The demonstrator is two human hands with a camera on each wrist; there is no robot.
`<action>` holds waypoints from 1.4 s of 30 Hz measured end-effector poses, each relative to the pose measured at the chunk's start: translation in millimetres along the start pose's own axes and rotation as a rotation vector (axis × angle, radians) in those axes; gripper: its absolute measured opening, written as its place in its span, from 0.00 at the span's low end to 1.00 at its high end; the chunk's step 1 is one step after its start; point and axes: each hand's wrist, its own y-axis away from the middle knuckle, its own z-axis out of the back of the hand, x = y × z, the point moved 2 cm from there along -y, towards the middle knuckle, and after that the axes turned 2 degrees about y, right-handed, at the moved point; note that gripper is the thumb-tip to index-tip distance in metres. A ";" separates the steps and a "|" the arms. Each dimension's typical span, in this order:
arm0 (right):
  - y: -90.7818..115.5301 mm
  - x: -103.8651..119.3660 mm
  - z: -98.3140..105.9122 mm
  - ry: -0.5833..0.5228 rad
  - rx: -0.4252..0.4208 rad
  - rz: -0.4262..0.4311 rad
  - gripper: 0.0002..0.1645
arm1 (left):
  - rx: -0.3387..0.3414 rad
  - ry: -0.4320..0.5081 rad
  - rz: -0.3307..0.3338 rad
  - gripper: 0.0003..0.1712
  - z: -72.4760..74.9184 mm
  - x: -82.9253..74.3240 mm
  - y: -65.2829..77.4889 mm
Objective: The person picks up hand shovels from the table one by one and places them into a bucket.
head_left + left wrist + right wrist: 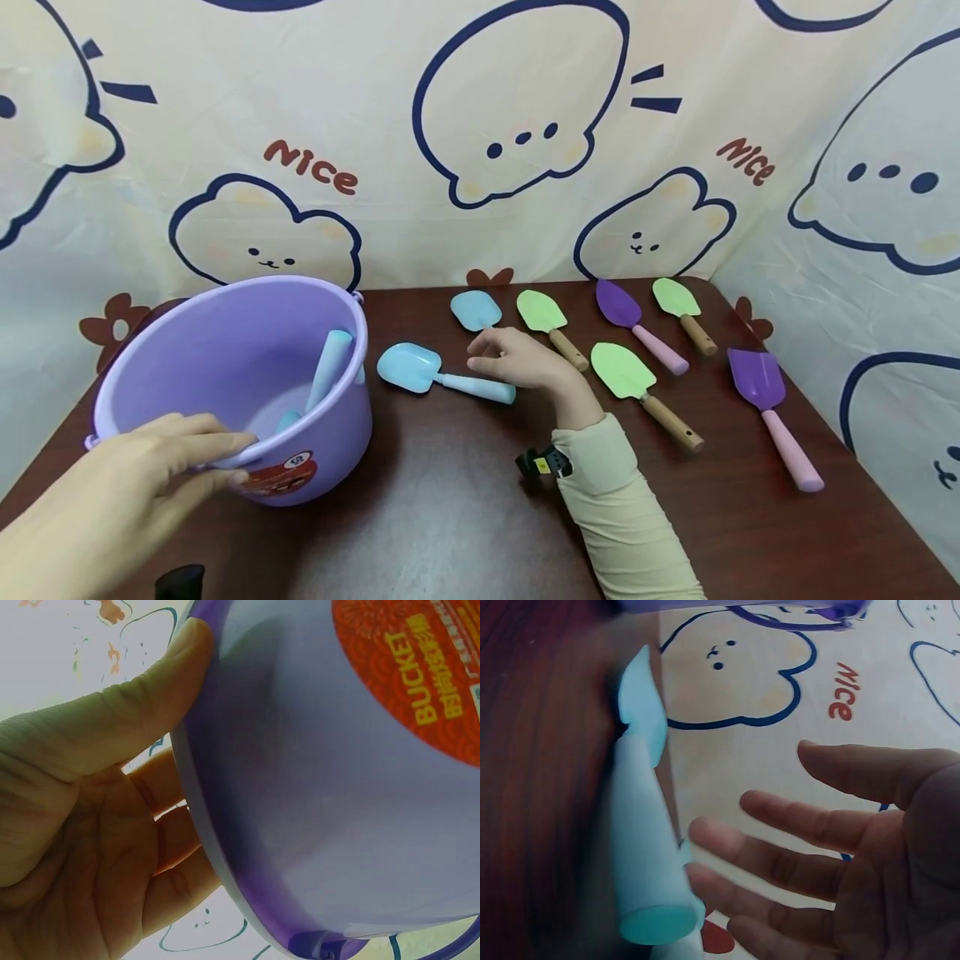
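Left hand grips the bucket as the right hand hovers by the blue shovels

A purple bucket (348, 437) stands at the left of the dark table (450, 508). The left hand (168, 458) grips its near rim, thumb on the outer wall and fingers over the inside, beside a red sticker (281, 477). Within the bucket, a light blue handle (328, 371) leans toward the right wall, its lower end partly hidden by the near rim.

The right hand (525, 358) holds nothing; its fingers are loosely spread over the middle of the table. Just beside it lies the nearer blue shovel (457, 382), blade left and handle right. Beyond that is the farther blue shovel (476, 310), its handle covered by the hand in the head view; I cannot tell whether a fingertip touches it.

To the right lie three green shovels (624, 371) with wooden handles and two purple shovels (757, 379) with pink handles, one of them nearest the right edge.
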 end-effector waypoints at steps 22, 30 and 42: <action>-15.5 1.7 -13.4 0.248 0.134 -0.132 0.18 | 0.006 -0.027 0.094 0.22 3.8 3.2 1.7; -15.5 0.3 -21.8 0.255 0.131 -0.177 0.17 | 0.044 -0.021 0.115 0.20 2.3 2.0 1.0; -11.5 -6.6 -33.9 0.032 0.152 -0.200 0.12 | 0.053 -0.020 0.072 0.21 0.1 0.6 -1.4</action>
